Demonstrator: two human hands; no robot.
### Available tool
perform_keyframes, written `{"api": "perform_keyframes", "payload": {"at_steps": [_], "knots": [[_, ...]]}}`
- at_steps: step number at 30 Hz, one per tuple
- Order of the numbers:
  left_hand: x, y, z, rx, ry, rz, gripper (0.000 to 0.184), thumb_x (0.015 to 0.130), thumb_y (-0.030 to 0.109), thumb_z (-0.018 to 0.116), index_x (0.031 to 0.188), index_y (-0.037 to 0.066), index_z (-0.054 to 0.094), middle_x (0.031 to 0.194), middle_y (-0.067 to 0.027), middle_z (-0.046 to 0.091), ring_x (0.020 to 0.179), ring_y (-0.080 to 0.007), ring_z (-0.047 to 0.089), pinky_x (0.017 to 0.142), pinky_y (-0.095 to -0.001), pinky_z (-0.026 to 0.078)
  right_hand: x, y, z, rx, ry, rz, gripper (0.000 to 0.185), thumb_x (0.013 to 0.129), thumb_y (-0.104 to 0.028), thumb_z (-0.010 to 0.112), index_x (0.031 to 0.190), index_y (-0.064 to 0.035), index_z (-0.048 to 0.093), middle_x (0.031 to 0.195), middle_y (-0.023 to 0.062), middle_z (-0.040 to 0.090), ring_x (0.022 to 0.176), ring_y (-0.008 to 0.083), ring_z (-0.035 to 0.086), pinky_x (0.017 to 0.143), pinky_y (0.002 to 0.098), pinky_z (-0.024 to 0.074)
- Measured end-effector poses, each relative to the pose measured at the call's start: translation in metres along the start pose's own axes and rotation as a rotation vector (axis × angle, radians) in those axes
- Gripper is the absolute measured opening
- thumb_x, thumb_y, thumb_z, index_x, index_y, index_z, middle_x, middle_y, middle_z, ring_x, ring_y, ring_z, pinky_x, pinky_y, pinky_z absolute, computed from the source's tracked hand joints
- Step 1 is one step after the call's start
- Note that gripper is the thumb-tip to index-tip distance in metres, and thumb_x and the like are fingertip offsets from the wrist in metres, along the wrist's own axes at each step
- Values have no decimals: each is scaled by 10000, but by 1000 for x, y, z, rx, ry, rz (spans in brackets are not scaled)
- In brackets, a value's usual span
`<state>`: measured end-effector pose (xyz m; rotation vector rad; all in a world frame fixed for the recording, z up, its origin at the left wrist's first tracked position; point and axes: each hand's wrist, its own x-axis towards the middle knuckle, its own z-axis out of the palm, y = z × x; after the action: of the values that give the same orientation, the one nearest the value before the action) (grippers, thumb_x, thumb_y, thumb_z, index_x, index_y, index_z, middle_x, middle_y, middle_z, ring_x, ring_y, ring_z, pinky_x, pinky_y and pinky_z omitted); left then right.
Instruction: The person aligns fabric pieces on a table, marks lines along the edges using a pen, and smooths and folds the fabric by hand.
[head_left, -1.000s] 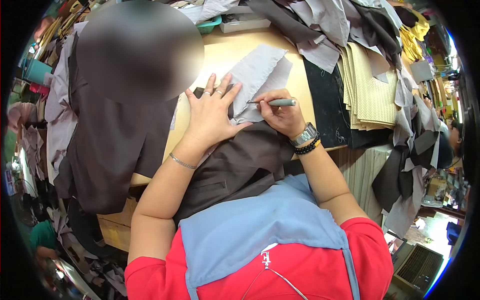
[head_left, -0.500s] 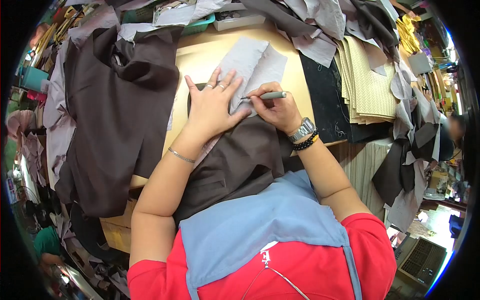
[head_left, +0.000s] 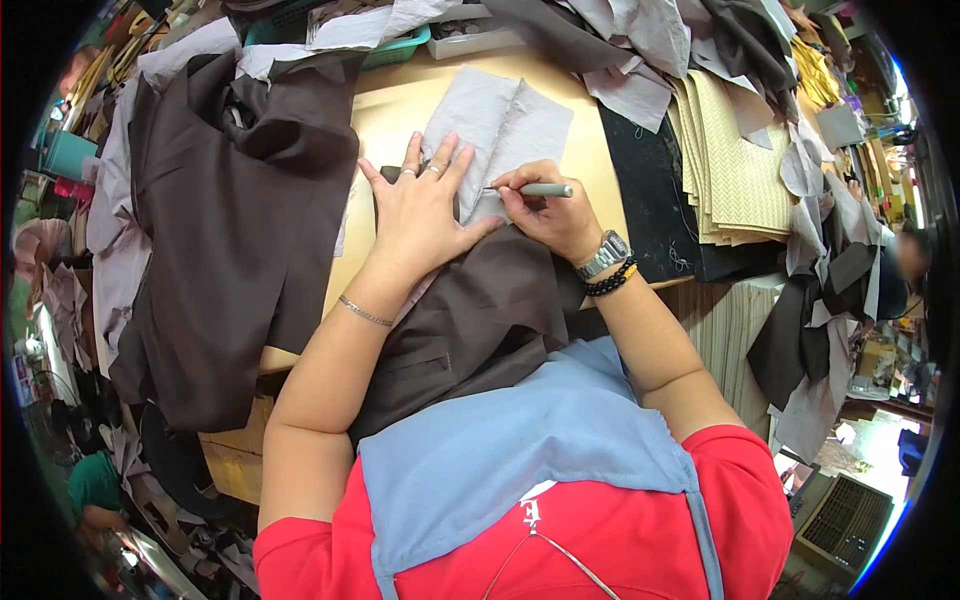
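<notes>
My left hand point(head_left: 417, 215) lies flat with its fingers spread, over the lower left of a light grey cloth piece point(head_left: 535, 125) and a dark brown cloth point(head_left: 480, 300). Between the fingers of my right hand point(head_left: 550, 215) is a grey pen point(head_left: 547, 190). Its tip points left and is at the grey cloth, just right of my left fingers; whether it touches I cannot tell. A raised fold runs down the grey cloth. The brown cloth extends from under my hands towards my lap.
The pale work board point(head_left: 385, 105) lies beneath the cloth. A large dark brown cloth point(head_left: 220, 210) drapes over its left side. To the right are a black mat point(head_left: 645, 190) and a stack of cream woven-pattern sheets point(head_left: 735, 170). Cloth scraps point(head_left: 630, 95) are heaped along the back.
My left hand's fingers have shifted slightly up and left. The grey cloth has slid a little away from me. My right hand, still holding the pen, has moved only slightly.
</notes>
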<state>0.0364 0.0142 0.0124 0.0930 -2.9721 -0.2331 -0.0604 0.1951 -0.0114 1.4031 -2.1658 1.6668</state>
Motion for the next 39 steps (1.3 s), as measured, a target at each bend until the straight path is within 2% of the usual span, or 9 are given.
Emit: {"api": "perform_keyframes", "payload": {"at_steps": [6, 18, 39], "knots": [[0, 1, 1, -19, 3, -9, 874, 759, 665, 685, 1481, 216, 483, 1582, -8, 400, 1481, -349, 302, 1008, -856, 133, 1, 0, 2, 13, 14, -63, 191, 857, -31, 740, 976, -45, 592, 907, 82, 733, 716, 195, 723, 624, 299, 578], [0, 0, 2, -35, 15, -1, 870, 762, 677, 674, 1473, 208, 495, 1582, -9, 397, 1473, -356, 314, 1011, -852, 134, 2, -5, -2, -69, -26, -1, 193, 861, -32, 732, 960, -52, 567, 881, 81, 732, 700, 200, 725, 618, 302, 576], [0, 0, 3, -42, 5, -16, 856, 764, 657, 681, 1473, 216, 493, 1586, -6, 393, 1481, -352, 301, 1029, -835, 143, 1, -2, -2, -34, -30, -76, 216, 845, -29, 742, 977, -63, 575, 875, 77, 728, 689, 216, 721, 602, 312, 581]]}}
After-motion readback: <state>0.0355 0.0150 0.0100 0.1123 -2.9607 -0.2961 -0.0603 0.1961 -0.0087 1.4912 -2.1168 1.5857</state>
